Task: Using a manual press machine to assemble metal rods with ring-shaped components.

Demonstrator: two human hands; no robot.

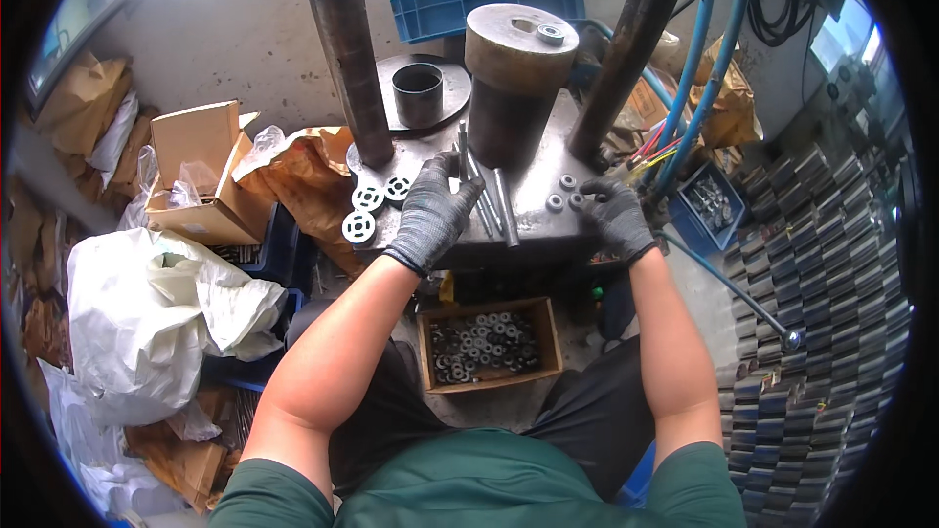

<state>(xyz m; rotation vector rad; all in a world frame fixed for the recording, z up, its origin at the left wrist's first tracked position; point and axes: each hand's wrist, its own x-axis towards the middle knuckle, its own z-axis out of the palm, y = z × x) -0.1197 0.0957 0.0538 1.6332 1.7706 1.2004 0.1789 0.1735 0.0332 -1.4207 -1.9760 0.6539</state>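
My left hand (437,215), in a grey knit glove, is closed round a thin metal rod (463,140) that stands up past the fingers. Beside it on the press table (536,220) lie more rods, a thicker one (506,207) among them. My right hand (620,219), gloved too, is curled with its fingertips at a small metal ring (576,201). Two similar rings (567,182) lie just beside it. Left of my left hand are three round slotted discs (367,198). Behind the rods rises a thick steel cylinder (520,68) with a ring-shaped part (551,34) on top.
Two steel columns (344,49) flank the table. A short dark tube (418,95) stands on a round plate at the back left. Below, a carton (491,344) holds many metal rings. A lever with a ball end (792,339) and blue hoses (706,68) are at the right.
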